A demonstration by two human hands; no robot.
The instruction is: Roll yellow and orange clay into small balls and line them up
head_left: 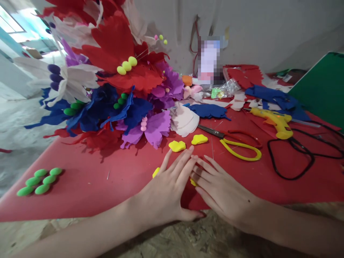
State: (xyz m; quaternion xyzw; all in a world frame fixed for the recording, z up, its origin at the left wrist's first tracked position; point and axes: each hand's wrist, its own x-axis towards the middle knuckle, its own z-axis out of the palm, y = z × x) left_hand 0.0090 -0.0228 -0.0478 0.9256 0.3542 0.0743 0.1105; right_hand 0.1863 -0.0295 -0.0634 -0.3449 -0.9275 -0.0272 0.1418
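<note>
My left hand (168, 186) lies palm down near the front edge of the red table (88, 193), its fingers stretched out and spread. Beside it, my right hand (221, 190) is also palm down with extended fingers, and the fingertips of both hands meet or overlap. Bits of yellow pieces (156, 172) show at the left hand's fingers and under the right hand's fingers; what else lies beneath is hidden. Just beyond the fingertips are a yellow lump (177, 146) and another yellow lump (199, 139).
Scissors (240, 148) with red and yellow handles lie behind my right hand. Further right is a yellow glue gun (274, 120) with a black cord. Fabric butterflies (115, 53) pile up at the back left. Several green ovals (49, 179) sit at the left. A green board (322, 89) stands right.
</note>
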